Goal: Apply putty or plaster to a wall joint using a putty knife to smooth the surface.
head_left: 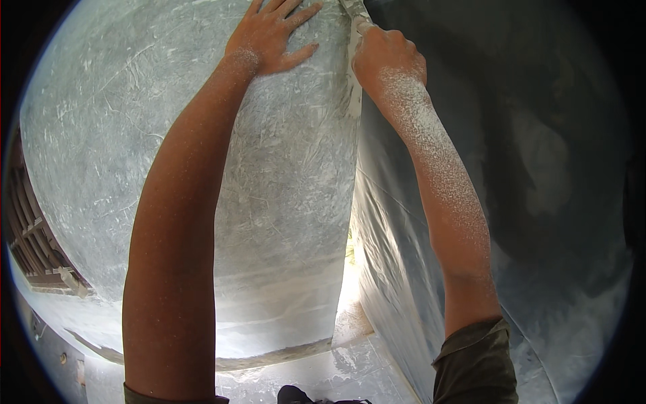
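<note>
My left hand (272, 34) lies flat against a grey plastered wall (289, 168), fingers spread, with nothing in it. At the wall's right-hand edge my right hand (390, 59) is closed around a putty knife (355, 9), a narrow tool smeared with pale plaster. Its far end runs up out of the picture, so the tip is hidden. Whitish, rough plaster (354, 94) coats the edge just below that hand. White dust covers my right forearm and speckles the left wrist.
A dark plastic sheet (552, 222) hangs along the right, shiny and creased near the wall's edge. Bright light comes through the gap between them. A barred window (37, 232) sits at the far left. Below are a pale floor (303, 380) and a black shoe tip (293, 394).
</note>
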`<state>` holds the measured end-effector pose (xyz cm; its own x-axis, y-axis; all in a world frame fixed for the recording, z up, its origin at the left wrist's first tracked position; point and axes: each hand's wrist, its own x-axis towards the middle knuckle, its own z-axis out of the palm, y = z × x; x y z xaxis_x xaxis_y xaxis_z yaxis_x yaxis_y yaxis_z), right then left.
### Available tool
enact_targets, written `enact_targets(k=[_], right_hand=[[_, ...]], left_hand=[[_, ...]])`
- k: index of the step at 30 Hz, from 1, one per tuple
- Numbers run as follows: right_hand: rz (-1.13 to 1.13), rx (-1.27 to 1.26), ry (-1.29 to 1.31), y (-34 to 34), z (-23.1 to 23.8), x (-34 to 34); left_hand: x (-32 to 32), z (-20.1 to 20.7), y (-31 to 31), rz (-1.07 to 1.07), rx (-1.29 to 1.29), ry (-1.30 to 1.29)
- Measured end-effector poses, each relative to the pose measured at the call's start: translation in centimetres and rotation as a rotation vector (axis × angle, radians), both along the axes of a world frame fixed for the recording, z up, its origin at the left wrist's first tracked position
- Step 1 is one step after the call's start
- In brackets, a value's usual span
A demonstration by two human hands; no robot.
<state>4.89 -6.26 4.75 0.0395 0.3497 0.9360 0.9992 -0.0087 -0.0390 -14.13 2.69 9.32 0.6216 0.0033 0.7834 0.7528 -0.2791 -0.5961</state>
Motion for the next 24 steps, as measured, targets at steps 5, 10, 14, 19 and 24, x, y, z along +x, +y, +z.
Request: enact_targets(k=[5,10,14,19,24], right_hand=[[0.046,-0.016,0.017,0.3,-1.7,0.4],[0.021,0.002,0.009,0.2,-0.6,0.0],[0.012,-0.031,0.007,-0.1,-1.7,0.1],[0.023,0.035,-0.049,-0.3,-0.2,-0.8],[0.079,-0.074,0.060,0.6,-2.4,1.1]], left_hand=[[-0.1,-0.1,-0.1,0.065,-0.012,-0.012],[0.1,0.1,0.1,0.034,-0.018,-0.018],[0.2,0.0,-0.8,0.093,-0.062,-0.030],[-1.4,0.5,3.5,-0.229,0.082,0.051],[0.7,-0.1,-0.7,0.104,-0.061,-0.026]])
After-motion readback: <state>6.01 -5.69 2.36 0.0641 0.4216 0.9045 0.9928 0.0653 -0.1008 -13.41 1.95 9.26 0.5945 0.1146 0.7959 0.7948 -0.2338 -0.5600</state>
